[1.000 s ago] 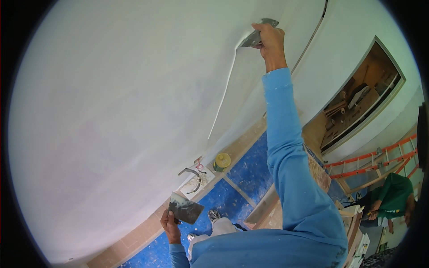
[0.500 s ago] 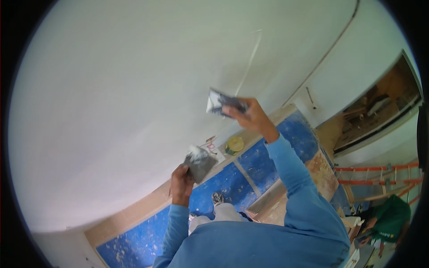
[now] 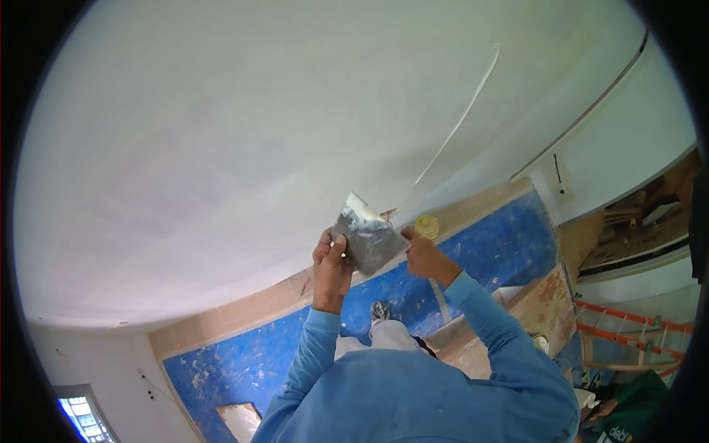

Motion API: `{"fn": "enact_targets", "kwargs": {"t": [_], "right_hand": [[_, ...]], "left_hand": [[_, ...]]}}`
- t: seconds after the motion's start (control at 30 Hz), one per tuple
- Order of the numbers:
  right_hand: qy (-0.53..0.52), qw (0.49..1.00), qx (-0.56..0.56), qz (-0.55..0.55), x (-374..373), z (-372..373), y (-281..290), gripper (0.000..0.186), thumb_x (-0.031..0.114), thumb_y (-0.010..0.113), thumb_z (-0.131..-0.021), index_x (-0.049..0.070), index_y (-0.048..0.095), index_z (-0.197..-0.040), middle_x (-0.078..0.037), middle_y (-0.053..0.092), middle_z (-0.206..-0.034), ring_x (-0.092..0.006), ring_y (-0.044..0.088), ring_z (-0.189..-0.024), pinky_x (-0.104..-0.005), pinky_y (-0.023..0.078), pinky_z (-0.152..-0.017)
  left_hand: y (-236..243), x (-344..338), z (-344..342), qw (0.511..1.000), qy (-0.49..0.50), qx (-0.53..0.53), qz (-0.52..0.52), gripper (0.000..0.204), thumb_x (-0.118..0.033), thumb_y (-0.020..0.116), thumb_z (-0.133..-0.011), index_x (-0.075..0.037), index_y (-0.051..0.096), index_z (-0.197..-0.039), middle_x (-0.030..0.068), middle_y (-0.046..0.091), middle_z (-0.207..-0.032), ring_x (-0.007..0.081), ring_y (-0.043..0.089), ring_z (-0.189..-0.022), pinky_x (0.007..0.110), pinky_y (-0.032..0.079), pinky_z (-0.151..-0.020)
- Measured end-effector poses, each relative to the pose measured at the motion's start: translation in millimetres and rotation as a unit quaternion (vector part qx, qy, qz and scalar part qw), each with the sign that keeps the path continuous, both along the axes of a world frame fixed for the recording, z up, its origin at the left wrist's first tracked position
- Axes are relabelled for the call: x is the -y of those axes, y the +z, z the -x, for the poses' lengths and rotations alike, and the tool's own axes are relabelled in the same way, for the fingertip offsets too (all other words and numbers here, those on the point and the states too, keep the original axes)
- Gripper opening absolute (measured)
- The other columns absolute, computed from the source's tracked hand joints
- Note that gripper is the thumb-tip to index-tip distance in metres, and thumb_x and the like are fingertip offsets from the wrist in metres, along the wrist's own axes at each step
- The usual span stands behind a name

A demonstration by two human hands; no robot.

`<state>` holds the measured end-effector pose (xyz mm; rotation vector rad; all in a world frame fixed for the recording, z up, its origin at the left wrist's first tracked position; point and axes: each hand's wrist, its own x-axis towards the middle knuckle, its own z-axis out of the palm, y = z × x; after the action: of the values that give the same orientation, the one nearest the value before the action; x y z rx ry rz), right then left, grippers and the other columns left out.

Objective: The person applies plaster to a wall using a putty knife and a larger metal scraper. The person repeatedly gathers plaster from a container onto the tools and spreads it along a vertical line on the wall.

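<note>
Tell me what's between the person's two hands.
In the head view, a flat grey plate smeared with white lies between the left hand and the right hand.

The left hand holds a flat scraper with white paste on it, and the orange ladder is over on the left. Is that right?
Not quite: the orange ladder is over on the right, as the head view shows. The left hand does hold a flat scraper with white paste on it.

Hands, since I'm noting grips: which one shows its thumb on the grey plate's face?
The left hand: its thumb lies on the grey plate, near the left edge; the right hand appears at the opposite edge, no thumb showing on that face.
</note>
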<state>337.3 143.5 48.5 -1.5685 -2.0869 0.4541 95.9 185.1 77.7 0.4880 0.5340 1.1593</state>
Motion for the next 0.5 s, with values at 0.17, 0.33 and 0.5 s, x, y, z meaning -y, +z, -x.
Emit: {"fn": "enact_targets", "kwargs": {"t": [0.17, 0.33, 0.5], "right_hand": [[-0.27, 0.686, -0.661, 0.141, -15.0, -33.6, -15.0, 0.037, 0.0, 0.061, -0.084, -0.002, 0.059, -0.121, -0.014, 0.066, -0.11, -0.0276, 0.068, -0.099, -0.0399, 0.056, -0.088], [-0.167, 0.53, -0.81, 0.188, -3.9, 13.3, -12.8, 0.041, -0.005, 0.066, -0.081, -0.001, 0.058, -0.121, -0.013, 0.065, -0.112, -0.0252, 0.066, -0.103, -0.0382, 0.056, -0.093], [-0.099, 0.491, -0.84, 0.208, 6.1, 21.0, -43.8, 0.049, -0.01, 0.066, -0.081, 0.002, 0.054, -0.127, -0.008, 0.063, -0.115, -0.0229, 0.064, -0.107, -0.037, 0.054, -0.094]], "left_hand": [[2.3, 2.0, 1.6, 0.951, 0.135, -0.248, -0.129, 0.028, -0.019, 0.053, -0.102, 0.0, 0.056, -0.123, 0.0063, 0.067, -0.101, 0.0142, 0.067, -0.084, 0.029, 0.059, -0.07], [-27.2, 8.6, 2.4, 0.736, 0.082, -0.531, -0.412, 0.032, -0.003, 0.056, -0.094, 0.0, 0.061, -0.126, 0.0161, 0.07, -0.094, 0.0252, 0.071, -0.083, 0.035, 0.059, -0.07], [-12.7, 2.4, 3.2, 0.624, -0.014, -0.594, -0.507, 0.044, 0.009, 0.055, -0.077, -0.002, 0.064, -0.119, 0.0219, 0.07, -0.1, 0.039, 0.069, -0.081, 0.043, 0.057, -0.065]]}}
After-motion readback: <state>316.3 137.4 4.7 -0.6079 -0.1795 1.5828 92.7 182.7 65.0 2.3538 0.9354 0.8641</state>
